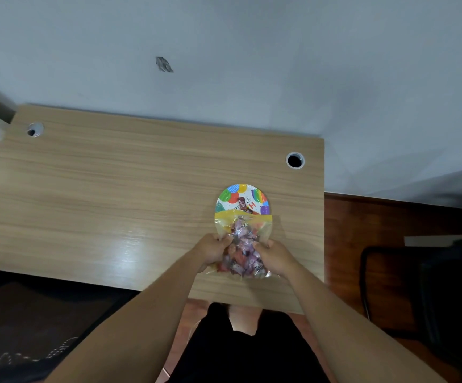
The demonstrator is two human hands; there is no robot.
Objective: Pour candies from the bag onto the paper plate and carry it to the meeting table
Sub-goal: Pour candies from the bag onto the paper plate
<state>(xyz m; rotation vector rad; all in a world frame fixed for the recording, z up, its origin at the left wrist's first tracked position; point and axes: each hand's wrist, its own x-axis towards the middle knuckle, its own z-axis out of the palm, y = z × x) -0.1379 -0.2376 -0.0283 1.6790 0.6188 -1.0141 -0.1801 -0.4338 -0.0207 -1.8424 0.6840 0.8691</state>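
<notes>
Clear, crinkly plastic gives under both grips: the left hand and right hand are closed on opposite sides of the candy bag, its yellow-banded mouth lying over the near rim of the paper plate toward the tabletop's right edge. Soft and shifting, the bag looks best held low at its sides (contents likely light, loose). One wrapped candy, apparently, sits on the stiff, balloon-printed plate on the wood-grain desk.
</notes>
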